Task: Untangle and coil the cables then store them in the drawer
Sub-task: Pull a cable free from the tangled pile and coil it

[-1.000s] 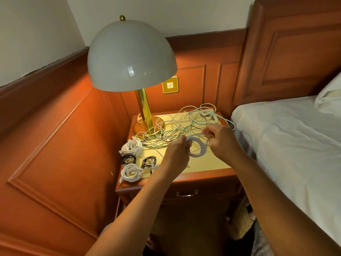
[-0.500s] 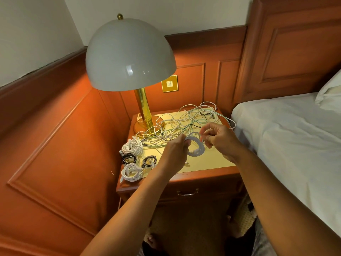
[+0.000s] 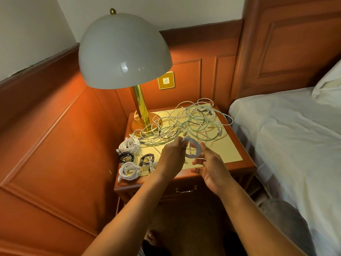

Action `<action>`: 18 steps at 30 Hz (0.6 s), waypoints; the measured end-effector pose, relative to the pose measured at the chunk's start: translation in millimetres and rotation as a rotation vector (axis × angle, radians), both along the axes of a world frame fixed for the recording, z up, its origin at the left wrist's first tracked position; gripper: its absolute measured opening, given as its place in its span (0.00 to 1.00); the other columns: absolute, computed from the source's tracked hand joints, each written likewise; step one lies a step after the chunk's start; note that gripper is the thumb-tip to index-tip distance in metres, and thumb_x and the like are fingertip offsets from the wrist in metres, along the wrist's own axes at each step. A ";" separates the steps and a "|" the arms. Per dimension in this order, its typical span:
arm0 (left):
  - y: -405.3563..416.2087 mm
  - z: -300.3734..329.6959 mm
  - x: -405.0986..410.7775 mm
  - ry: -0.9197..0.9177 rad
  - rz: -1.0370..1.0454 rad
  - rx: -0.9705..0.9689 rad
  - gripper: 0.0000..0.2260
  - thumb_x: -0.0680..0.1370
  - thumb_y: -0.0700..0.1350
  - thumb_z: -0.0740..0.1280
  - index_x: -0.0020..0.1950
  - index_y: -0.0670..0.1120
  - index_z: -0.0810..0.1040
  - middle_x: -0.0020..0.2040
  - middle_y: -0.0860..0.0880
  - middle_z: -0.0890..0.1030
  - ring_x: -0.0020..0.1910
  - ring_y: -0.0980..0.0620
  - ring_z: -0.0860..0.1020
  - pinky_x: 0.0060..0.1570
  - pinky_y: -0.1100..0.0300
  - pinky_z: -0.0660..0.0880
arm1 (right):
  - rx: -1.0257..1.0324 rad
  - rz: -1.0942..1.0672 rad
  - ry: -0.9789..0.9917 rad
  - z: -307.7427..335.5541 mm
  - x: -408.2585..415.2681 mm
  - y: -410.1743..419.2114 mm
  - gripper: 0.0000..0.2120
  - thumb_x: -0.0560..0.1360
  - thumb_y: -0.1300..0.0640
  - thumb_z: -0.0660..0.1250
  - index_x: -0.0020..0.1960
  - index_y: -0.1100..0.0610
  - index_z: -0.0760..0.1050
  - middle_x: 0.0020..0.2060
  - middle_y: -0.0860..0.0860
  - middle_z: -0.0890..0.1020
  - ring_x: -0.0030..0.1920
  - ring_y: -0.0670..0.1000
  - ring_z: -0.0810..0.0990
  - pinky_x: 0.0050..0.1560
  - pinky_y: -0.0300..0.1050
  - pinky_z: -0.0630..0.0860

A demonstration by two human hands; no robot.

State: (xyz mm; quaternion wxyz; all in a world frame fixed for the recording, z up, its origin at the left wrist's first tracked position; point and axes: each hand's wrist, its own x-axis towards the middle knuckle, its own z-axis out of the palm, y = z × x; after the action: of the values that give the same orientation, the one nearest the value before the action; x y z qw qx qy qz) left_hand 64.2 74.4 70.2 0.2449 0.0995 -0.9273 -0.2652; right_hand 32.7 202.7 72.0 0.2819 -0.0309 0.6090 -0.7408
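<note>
My left hand (image 3: 172,157) grips a pale coiled cable (image 3: 191,147), holding it upright just above the nightstand top (image 3: 228,154). My right hand (image 3: 212,168) sits to the coil's lower right with thumb up and fingers nearly straight, fingertips at the coil's rim and a thin loose end. A tangle of white, mint and black cables (image 3: 191,122) spreads over the back of the top. Several finished coils lie at the front left: white (image 3: 129,145), black (image 3: 126,156), black (image 3: 147,159), white (image 3: 129,169). The drawer (image 3: 186,190) under the top is closed.
A brass lamp with a grey dome shade (image 3: 125,52) stands at the nightstand's back left, cables looped round its base. Wood wall panels close in the left and back. A bed with white sheets (image 3: 286,141) borders the right side.
My right hand has dropped from above and behind the coil to its near right side, and its fingers have straightened. My left hand keeps hold of the coil.
</note>
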 end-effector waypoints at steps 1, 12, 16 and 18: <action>2.4 -0.6 0.6 0.013 -0.003 -0.017 0.10 0.83 0.42 0.58 0.50 0.36 0.73 0.35 0.45 0.75 0.28 0.49 0.69 0.27 0.66 0.59 | -0.020 -0.004 -0.038 0.2 1.8 1.0 0.16 0.81 0.42 0.57 0.58 0.51 0.77 0.49 0.55 0.75 0.48 0.53 0.74 0.47 0.53 0.76; -4.9 -4.6 3.2 0.019 0.036 -0.034 0.10 0.83 0.42 0.59 0.50 0.35 0.74 0.37 0.39 0.79 0.31 0.41 0.73 0.32 0.58 0.61 | -0.015 0.257 -0.017 8.4 -2.8 17.2 0.22 0.77 0.66 0.65 0.68 0.50 0.68 0.32 0.55 0.73 0.30 0.51 0.74 0.29 0.44 0.69; -14.4 -3.8 9.7 0.002 0.057 -0.039 0.10 0.82 0.41 0.60 0.48 0.35 0.75 0.37 0.39 0.79 0.32 0.42 0.71 0.32 0.57 0.58 | 0.053 0.262 0.040 18.2 -11.2 29.1 0.22 0.76 0.66 0.67 0.66 0.52 0.69 0.31 0.53 0.73 0.29 0.49 0.71 0.26 0.42 0.64; -12.2 -4.6 12.5 -0.015 0.059 -0.027 0.10 0.82 0.41 0.60 0.49 0.35 0.75 0.37 0.40 0.78 0.31 0.43 0.70 0.32 0.57 0.57 | 0.094 0.303 0.092 24.1 -12.3 31.8 0.20 0.76 0.66 0.66 0.65 0.53 0.70 0.30 0.53 0.73 0.28 0.48 0.70 0.25 0.41 0.62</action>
State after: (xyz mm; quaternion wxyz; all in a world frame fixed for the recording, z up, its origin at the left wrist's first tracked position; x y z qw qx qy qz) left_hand 76.7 62.3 65.6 0.2471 0.1256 -0.9292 -0.2443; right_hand 20.4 234.5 96.1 0.3634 -0.1427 0.6437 -0.6583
